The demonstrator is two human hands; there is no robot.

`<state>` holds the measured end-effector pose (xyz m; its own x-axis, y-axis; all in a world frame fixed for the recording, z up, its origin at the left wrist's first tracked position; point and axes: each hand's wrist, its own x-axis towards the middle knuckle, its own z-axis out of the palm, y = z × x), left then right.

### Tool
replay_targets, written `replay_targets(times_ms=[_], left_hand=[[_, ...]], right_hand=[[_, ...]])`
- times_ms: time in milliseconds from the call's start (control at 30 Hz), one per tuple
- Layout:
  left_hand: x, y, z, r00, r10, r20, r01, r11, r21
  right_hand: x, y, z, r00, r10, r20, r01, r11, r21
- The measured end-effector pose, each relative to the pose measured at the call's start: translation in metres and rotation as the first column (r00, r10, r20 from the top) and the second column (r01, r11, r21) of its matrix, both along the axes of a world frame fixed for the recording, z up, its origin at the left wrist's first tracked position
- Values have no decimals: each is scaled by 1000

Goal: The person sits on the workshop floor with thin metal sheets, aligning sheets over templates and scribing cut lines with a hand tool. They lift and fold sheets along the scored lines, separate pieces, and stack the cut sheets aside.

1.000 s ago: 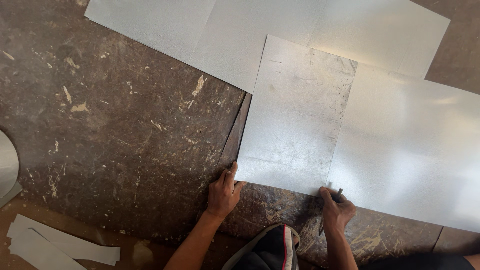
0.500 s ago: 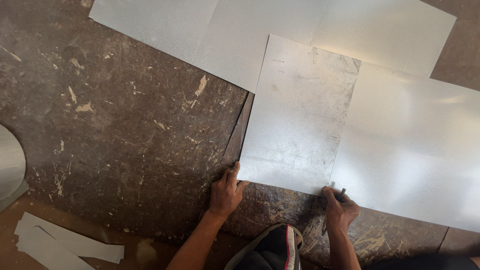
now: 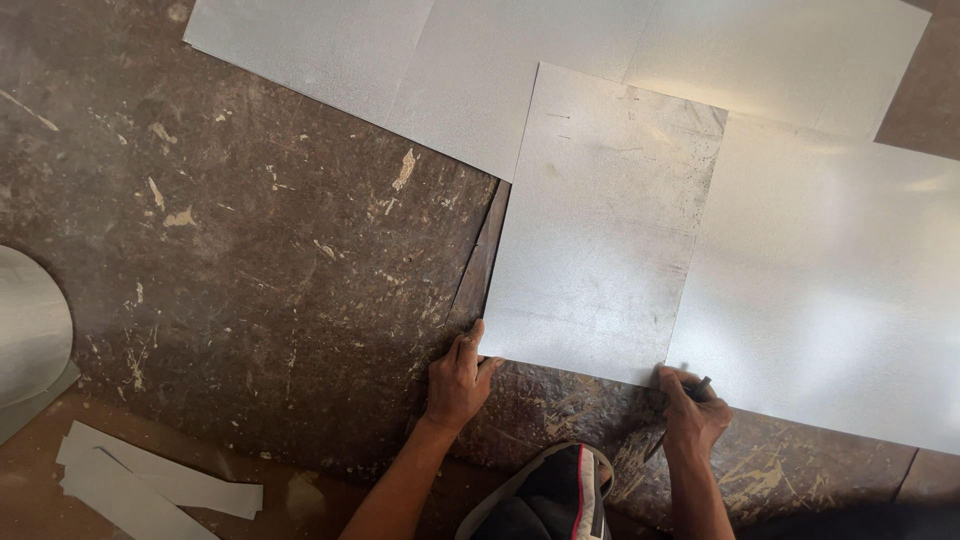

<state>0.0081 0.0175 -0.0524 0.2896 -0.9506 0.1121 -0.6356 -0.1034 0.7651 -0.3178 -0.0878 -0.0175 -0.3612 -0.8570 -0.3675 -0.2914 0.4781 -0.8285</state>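
The left hand (image 3: 458, 380) rests palm-down on the dark, scarred work surface (image 3: 250, 260), with its fingers loosely spread and its thumb and forefinger touching the lower left corner of a rectangular galvanised metal sheet (image 3: 600, 220). It grasps nothing; it presses flat against the sheet's edge.

The right hand (image 3: 690, 415) sits at the lower right corner of the same sheet. Its fingers are curled closed around a thin dark tool (image 3: 700, 384), possibly a scriber or pencil; only the tip end shows above the knuckles, so the kind of tool cannot be told. The tip lies just at the sheet's lower edge.

The sheet lies flat between the two hands, its near edge running from one hand to the other. It overlaps a larger metal sheet (image 3: 830, 290) on the right and a long metal sheet (image 3: 450, 60) that runs across the top of the view. Small marks show near its upper left corner.

A narrow dark strip (image 3: 483, 262) lies along the sheet's left edge, on the work surface.

At the far left, a curved metal piece (image 3: 30, 330) shows in part. Pale cut-off strips (image 3: 140, 485) lie on the brown floor at lower left.
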Motion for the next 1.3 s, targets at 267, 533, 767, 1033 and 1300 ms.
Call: replay_targets(times_ms=[267, 533, 767, 1033, 1300], left_hand=[[0, -2, 7, 999, 9, 52, -10, 1000, 25], [0, -9, 31, 997, -30, 68, 19, 989, 149], [-29, -80, 63, 980, -31, 197, 11, 995, 103], [-155, -265, 90, 732, -457, 506, 283, 879, 383], [-173, -291, 95, 557, -657, 507, 207, 702, 682]], right_hand=[[-1, -16, -5, 886, 255, -388, -156, 950, 269], [-5, -27, -6, 879, 311, -362, -150, 900, 410], [0, -29, 1, 865, 347, -363, -164, 878, 449], [-2, -24, 4, 959, 186, -214, -115, 945, 306], [-35, -37, 16, 952, 305, 14, -292, 897, 331]])
